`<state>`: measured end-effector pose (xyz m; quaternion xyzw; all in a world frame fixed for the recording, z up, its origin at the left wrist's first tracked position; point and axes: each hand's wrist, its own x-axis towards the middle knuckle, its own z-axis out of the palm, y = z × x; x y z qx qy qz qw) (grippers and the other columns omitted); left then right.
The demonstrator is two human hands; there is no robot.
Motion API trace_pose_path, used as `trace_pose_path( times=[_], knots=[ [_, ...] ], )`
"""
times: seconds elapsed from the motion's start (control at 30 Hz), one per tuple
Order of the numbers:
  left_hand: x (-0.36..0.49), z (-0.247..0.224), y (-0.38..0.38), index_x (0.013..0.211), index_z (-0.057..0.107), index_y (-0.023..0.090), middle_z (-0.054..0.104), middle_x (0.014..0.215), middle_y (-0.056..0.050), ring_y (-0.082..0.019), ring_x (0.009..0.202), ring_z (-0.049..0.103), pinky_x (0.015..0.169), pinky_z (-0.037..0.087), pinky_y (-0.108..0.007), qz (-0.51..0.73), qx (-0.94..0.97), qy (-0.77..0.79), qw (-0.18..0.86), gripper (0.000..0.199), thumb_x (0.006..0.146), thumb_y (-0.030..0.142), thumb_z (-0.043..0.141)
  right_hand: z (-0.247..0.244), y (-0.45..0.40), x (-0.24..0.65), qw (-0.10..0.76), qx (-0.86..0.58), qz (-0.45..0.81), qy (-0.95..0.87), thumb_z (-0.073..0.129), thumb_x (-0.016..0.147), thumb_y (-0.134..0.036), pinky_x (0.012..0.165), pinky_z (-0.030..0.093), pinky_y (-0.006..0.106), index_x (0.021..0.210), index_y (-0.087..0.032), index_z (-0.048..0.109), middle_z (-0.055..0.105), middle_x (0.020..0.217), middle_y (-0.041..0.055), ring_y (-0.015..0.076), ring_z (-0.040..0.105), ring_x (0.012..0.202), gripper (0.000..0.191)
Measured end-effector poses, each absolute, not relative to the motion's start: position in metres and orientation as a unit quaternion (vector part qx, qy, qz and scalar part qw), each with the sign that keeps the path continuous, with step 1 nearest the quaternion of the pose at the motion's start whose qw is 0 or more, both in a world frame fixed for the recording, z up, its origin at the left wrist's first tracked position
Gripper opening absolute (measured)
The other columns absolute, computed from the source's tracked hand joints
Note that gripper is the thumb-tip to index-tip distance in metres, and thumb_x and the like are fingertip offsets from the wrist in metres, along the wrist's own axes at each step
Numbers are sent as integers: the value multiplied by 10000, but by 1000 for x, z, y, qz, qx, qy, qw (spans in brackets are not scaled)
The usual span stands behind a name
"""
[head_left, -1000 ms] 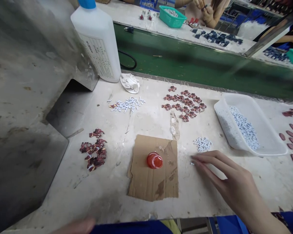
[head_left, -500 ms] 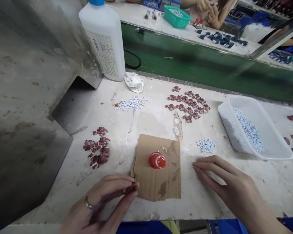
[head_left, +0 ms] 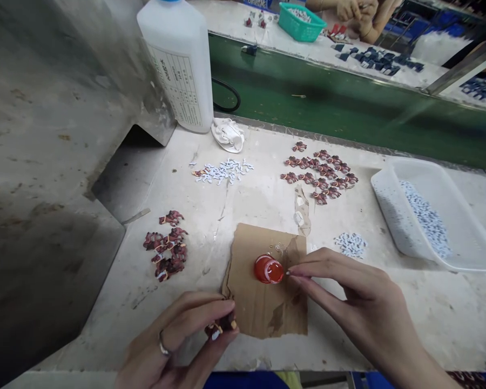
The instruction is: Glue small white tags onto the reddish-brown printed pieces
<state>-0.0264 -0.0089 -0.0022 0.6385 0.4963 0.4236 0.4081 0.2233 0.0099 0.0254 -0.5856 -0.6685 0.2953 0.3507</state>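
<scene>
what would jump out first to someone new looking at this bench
The red cap on the brown cardboard at centre, with the right hand reaching its fingertips to it. Next, the left hand pinching a small dark red piece at the cardboard's near left corner, and the big white bottle standing behind.

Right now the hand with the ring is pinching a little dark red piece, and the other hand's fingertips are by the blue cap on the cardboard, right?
Nearly. The cap is red, not blue, as the head view shows. The left hand with the ring does pinch a small dark red piece, and the right hand has its fingertips beside the cap on the cardboard.
</scene>
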Motion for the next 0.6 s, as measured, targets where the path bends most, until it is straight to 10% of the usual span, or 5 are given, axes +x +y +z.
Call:
trace_pose_path(
  times=[0.6],
  knots=[
    [-21,1,0,1108,662,309,776,1001,117,-14,884,749,924,555,-12,368,688,475,407,222,930,193,723,30,4,221,335,-593,284,-675,692,921,-172,645,643,192,1002,-327,754,770,929,-22,136,754,818,186]
  ],
)
